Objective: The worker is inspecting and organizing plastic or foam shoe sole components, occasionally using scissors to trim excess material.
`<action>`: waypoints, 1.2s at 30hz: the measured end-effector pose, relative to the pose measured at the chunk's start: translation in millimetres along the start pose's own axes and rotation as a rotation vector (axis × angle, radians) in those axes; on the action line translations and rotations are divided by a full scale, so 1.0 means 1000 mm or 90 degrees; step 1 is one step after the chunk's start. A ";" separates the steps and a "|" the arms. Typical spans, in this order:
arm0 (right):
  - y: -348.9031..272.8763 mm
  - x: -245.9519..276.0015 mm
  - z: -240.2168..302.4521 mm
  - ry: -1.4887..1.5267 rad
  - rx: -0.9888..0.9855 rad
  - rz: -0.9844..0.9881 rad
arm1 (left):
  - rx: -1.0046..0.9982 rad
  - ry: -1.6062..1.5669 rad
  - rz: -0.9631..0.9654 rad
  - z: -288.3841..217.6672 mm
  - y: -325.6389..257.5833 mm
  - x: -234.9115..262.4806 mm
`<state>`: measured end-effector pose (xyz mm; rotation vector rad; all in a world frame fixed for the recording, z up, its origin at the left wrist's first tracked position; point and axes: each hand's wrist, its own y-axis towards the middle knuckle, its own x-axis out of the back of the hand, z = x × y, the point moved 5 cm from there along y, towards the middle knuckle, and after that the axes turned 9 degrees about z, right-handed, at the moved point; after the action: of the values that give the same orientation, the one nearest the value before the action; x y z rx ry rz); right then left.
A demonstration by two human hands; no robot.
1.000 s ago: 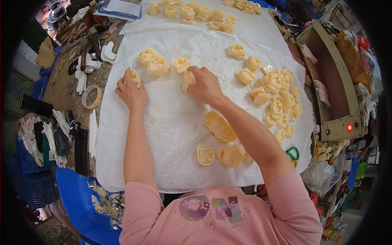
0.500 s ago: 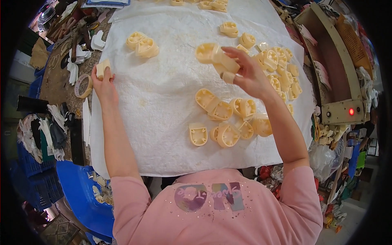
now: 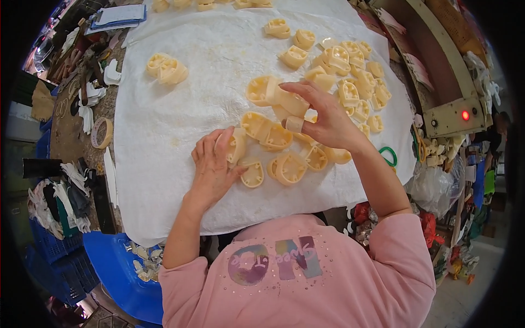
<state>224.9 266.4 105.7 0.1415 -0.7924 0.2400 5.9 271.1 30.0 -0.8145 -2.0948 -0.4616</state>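
My right hand point(image 3: 327, 121), with tape round a finger, grips a joined pair of cream plastic shells point(image 3: 263, 91) above the cloth, thumb and fingers on opposite sides. One shell of that pair sticks out to the left, its hollow side showing. My left hand point(image 3: 212, 164) has its fingers round a single cream plastic shell point(image 3: 237, 146) low over the cloth, partly hiding it. Just beside its thumb lies a D-shaped cream shell point(image 3: 252, 174). Between the hands lie a joined pair of shells point(image 3: 268, 132) and several more point(image 3: 288, 168).
White cloth point(image 3: 158, 131) covers the table. A pile of cream shells point(image 3: 358, 82) spreads at right; another pair point(image 3: 166, 69) lies far left. Tape roll point(image 3: 102, 133) and clipboard point(image 3: 117, 16) sit left. A blue tub point(image 3: 109, 268) stands below left, and a long metal box point(image 3: 437, 82) runs along the right.
My left hand has come from the table's left edge to the near middle, bringing its shell beside the others. My right hand still holds its pair, slightly lower. The view has shifted a little.
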 end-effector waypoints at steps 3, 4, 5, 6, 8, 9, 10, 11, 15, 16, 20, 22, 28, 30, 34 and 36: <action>-0.007 -0.001 0.001 -0.034 0.044 -0.029 | 0.020 -0.068 -0.095 0.018 -0.005 0.002; -0.009 -0.002 0.001 -0.034 0.043 -0.031 | 0.018 -0.066 -0.093 0.018 -0.006 0.003; -0.011 -0.001 0.001 -0.015 0.034 -0.031 | 0.021 -0.045 -0.074 0.017 -0.005 0.003; -0.012 -0.001 0.001 0.004 0.027 -0.029 | 0.027 -0.023 -0.058 0.016 -0.005 0.004; -0.016 -0.002 -0.003 0.005 0.015 -0.019 | 0.011 0.013 -0.037 0.010 -0.004 -0.005; -0.017 -0.003 -0.005 0.007 -0.002 -0.009 | -0.006 0.047 -0.013 0.008 -0.004 -0.011; -0.017 -0.004 -0.002 0.008 0.001 -0.011 | -0.005 0.051 -0.014 0.011 -0.006 -0.011; -0.017 -0.004 0.000 0.020 0.002 -0.008 | -0.002 0.055 -0.002 0.015 -0.007 -0.010; -0.024 -0.003 0.008 -0.004 0.049 -0.044 | 0.021 -0.030 -0.016 0.010 -0.009 -0.005; -0.026 -0.003 0.009 -0.005 0.050 -0.048 | 0.018 -0.028 -0.017 0.009 -0.008 -0.001; -0.034 -0.008 0.005 -0.002 0.078 -0.012 | 0.030 0.053 -0.086 -0.012 0.001 0.025; -0.038 -0.009 0.009 -0.013 0.100 0.004 | 0.021 0.033 -0.065 -0.031 0.010 0.031; -0.049 -0.011 0.027 -0.060 0.133 0.077 | -0.179 -0.113 -0.012 -0.060 0.034 0.024; -0.056 0.002 0.021 0.036 0.159 0.060 | -0.086 -0.163 -0.063 -0.051 0.029 0.032; -0.066 0.025 -0.003 0.005 0.102 -0.086 | 0.001 -0.137 -0.078 -0.028 0.017 0.048; -0.065 0.027 -0.016 -0.072 -0.005 -0.084 | 0.026 0.040 0.012 -0.029 0.014 0.048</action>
<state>271.3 211.7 112.1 0.2007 -0.8925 0.1052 10.4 282.6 86.3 -0.7851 -2.0311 -0.4269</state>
